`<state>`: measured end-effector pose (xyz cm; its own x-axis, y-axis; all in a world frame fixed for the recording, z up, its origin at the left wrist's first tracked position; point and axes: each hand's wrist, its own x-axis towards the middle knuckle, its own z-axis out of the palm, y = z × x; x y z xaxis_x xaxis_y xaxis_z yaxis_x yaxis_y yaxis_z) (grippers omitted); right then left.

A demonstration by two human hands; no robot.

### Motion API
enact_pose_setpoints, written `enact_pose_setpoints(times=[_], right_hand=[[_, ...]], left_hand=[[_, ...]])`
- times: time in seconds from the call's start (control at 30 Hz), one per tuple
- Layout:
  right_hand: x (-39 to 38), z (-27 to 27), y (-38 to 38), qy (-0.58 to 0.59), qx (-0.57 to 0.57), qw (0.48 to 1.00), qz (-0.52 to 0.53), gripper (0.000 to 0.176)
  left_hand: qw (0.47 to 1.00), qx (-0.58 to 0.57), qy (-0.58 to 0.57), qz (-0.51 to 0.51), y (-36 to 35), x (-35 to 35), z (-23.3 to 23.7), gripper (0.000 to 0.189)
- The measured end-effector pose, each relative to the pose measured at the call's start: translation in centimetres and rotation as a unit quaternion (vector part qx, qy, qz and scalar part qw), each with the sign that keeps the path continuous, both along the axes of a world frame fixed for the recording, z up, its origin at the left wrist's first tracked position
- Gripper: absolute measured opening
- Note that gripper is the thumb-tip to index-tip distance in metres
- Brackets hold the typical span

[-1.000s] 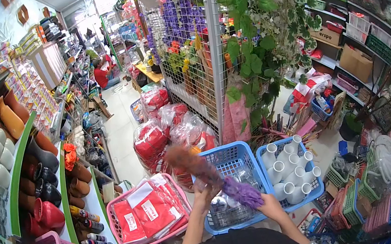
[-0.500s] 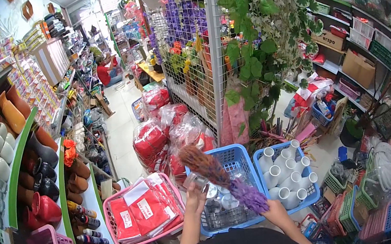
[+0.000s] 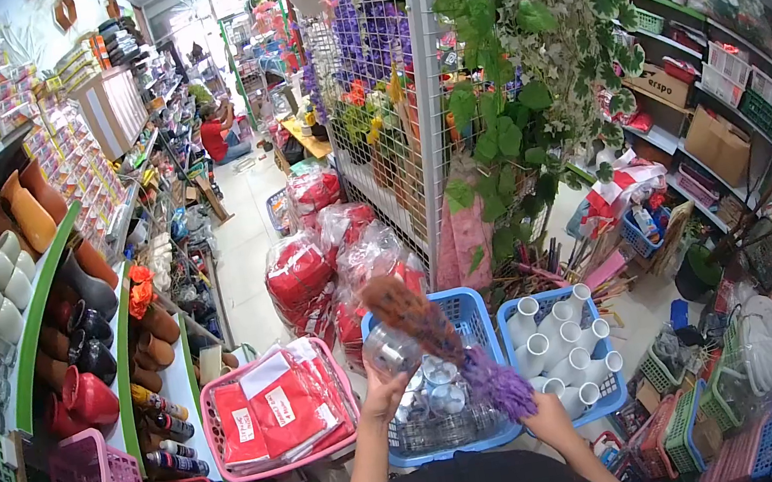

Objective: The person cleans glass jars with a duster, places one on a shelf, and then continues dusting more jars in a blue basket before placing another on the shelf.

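My left hand point(image 3: 381, 397) holds a clear glass jar point(image 3: 389, 348) lifted above the blue basket point(image 3: 473, 314), which is full of more clear jars point(image 3: 440, 400). My right hand point(image 3: 538, 412) grips the purple end of a feather duster point(image 3: 440, 338); its brown-orange tip slants up to the left, crossing just behind the jar. Both forearms reach out from the bottom edge of the view.
A second blue basket with white cups point(image 3: 561, 344) sits to the right, a pink basket of red packets point(image 3: 277, 412) to the left. Red plastic-wrapped bundles point(image 3: 306, 273) lie behind. Vase shelves point(image 3: 68, 318) line the left, a wire grid with artificial plants point(image 3: 426, 105) stands ahead. A person in red point(image 3: 213, 135) crouches far down the aisle.
My left hand has lifted a clear jar out of the blue basket. The duster has shifted slightly right and up with my right hand.
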<state>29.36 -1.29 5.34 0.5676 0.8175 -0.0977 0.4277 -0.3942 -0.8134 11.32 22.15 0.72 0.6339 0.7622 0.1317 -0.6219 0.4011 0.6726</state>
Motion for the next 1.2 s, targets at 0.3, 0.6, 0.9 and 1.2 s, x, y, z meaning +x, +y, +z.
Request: enact_pose_setpoints(times=[0.3, 0.6, 0.9, 1.2], right_hand=[[1.1, -1.5, -0.8, -0.029, 0.017, 0.999, 0.004, 0.034], [1.3, 0.7, -1.1, -0.160, -0.032, 0.985, 0.053, 0.030], [2.1, 0.6, 0.2, -0.141, -0.045, 0.989, 0.022, 0.028], [3.5, 0.3, 1.0, -0.116, 0.037, 0.992, -0.028, 0.029]], left_hand=[[0.931, 0.171, 0.225, 0.233, 0.7, 1.8, 0.7, 0.064], [0.602, 0.520, 0.528, 0.296, 2.0, 1.8, 0.3, 0.042], [0.670, 0.343, 0.536, 0.383, -0.7, 4.4, 6.9, 0.054], [0.765, 0.278, 0.446, 0.371, -0.4, 4.8, 6.4, 0.052]])
